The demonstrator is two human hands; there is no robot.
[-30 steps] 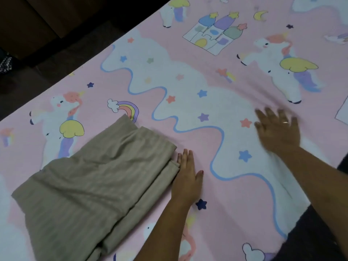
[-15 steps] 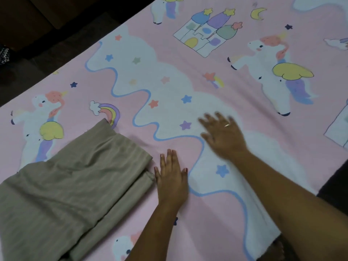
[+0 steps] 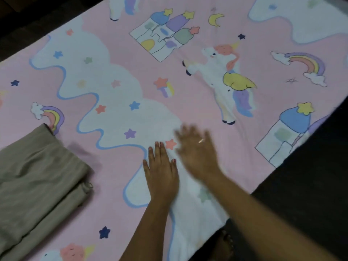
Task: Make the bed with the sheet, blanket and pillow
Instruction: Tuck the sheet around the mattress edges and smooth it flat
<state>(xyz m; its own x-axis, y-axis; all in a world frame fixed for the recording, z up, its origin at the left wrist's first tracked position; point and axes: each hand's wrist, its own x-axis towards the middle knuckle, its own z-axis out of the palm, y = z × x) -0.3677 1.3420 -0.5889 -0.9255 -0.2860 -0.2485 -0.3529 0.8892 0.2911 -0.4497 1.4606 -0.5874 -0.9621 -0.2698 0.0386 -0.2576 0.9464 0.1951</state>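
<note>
Sheet (image 3: 188,76): pink, unicorn and castle print, spread flat over the bed; near edge runs diagonally at right beside dark floor.
Blanket (image 3: 35,185): beige, folded, lower left on the sheet.
Left hand (image 3: 162,172): flat, fingers straight, pressing the sheet.
Right hand (image 3: 197,153): blurred, fingers spread, just beside the left.

Sheet (image 3: 188,76) spread over the bed. Folded blanket (image 3: 35,185) on sheet, far left. Left hand (image 3: 162,174) flat on sheet at centre; right hand (image 3: 197,153) just beside it, to its right.
</note>
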